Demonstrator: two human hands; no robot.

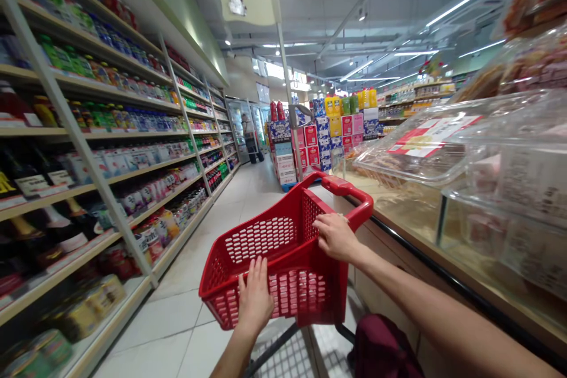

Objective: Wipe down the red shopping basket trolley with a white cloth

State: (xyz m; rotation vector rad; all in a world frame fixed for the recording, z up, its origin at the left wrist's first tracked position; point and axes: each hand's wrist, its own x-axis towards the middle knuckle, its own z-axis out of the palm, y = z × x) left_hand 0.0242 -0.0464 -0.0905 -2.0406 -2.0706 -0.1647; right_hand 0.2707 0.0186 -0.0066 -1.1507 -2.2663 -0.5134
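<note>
A red plastic shopping cart with perforated walls stands right in front of me, on dark metal legs. My left hand lies against the outside of its near wall, fingers stretched out and fingertips at the top rim. Nothing is held in that hand. Over the rim near the cart's handle end, the fingers of my right hand are bent round the edge and grip it. The red push handle rises just beyond the right hand. The near wall hides the lower inside of the basket.
Drink shelves line the left side. Close on the right is a counter stacked with clear plastic food packs. Stacked boxes stand ahead beside a signpost. A person is farther down the tiled aisle.
</note>
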